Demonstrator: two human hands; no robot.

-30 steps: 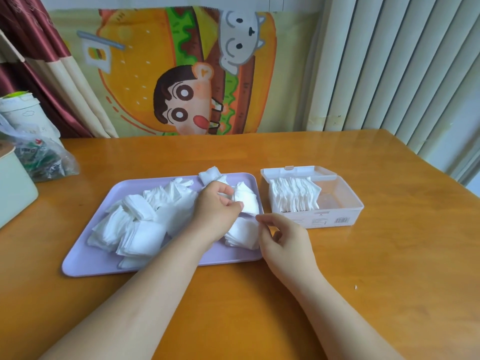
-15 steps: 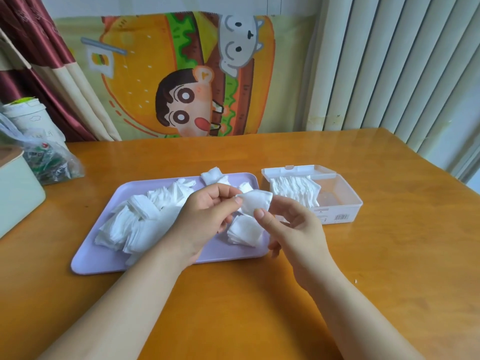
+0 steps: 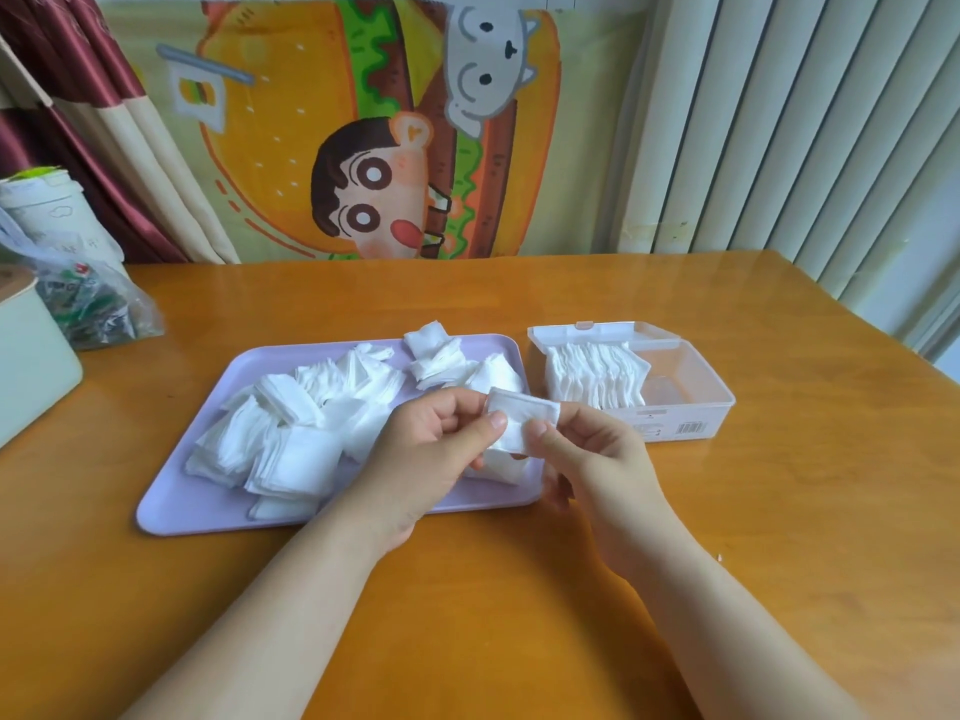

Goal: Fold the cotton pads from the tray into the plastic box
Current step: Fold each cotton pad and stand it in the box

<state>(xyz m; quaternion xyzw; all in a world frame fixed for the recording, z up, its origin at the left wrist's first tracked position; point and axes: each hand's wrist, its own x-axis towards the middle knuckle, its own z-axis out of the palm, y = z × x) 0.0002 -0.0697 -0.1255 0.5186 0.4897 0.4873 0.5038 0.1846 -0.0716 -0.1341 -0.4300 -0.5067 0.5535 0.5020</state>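
Lilac tray (image 3: 171, 511) at left of table (image 3: 779, 563), heaped with loose cotton pads (image 3: 291, 433). Left hand (image 3: 426, 459) over tray's right end, thumb and fingers (image 3: 493, 422) pinching left edge of one pad (image 3: 522, 413). Right hand (image 3: 597, 454) just beside, thumb pinching right edge. Pad stretched between both, lifted clear of the heap. Remaining digits loosely curled, forearms low over table. Step, likely: folding this one pad, crease apparently unfinished. Next: bring edges together, press flat, slot upright beside folded row (image 3: 597, 376) in plastic box (image 3: 696, 392) at right, lid open, right half bare. Most pads unfolded, so early on.
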